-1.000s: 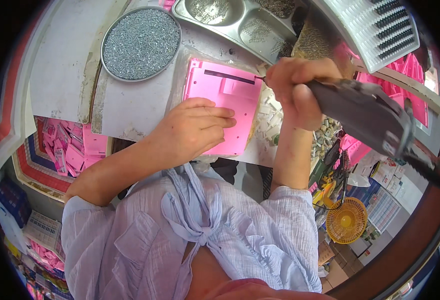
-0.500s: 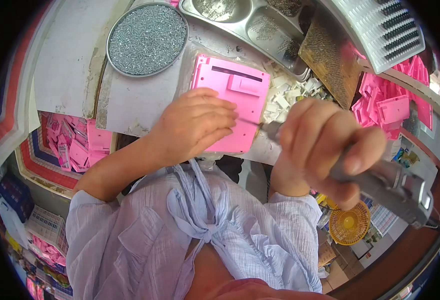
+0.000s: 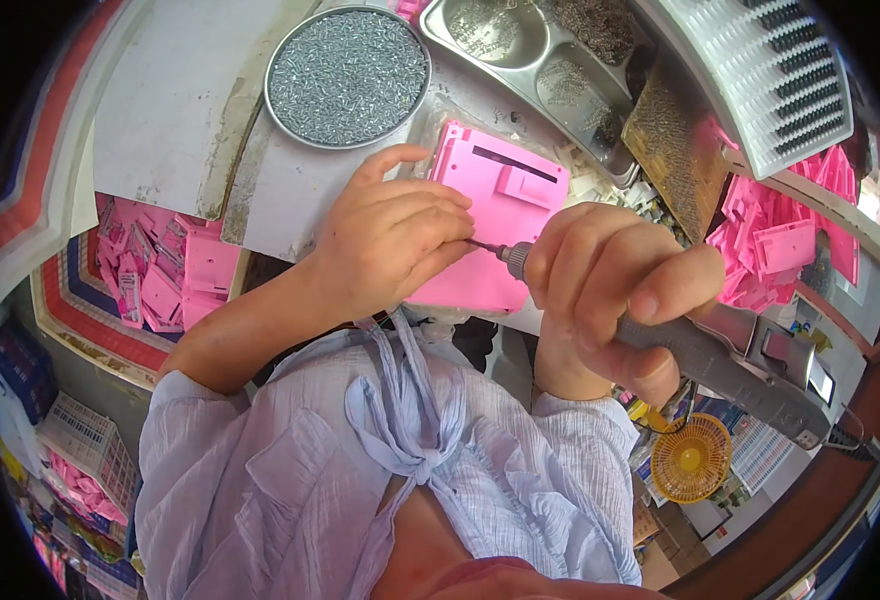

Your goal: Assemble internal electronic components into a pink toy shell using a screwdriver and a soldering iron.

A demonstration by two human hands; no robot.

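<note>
A flat pink plastic casing with a dark slot and a raised block lies on clear plastic wrap on the table. My left hand rests over its left part, fingers bent and fingertips gathered at the thin bit of a screwdriver. The little finger sticks out to the far side. My thumb is hidden, and whatever the fingertips pinch, if anything, is too small to make out. In my right hand is a grey electric screwdriver, tilted, its bit pointing left to those fingertips above the casing.
Behind the casing stand a round tray of small silver screws and a metal compartment tray with small parts. White plastic pieces lie beside it. Pink parts fill a box at left and a heap at right. A yellow basket sits lower right.
The view has shifted, so the table things appear farther right. Both hands and the screwdriver bit have moved left along the casing. My left little finger now spreads away from the others.
</note>
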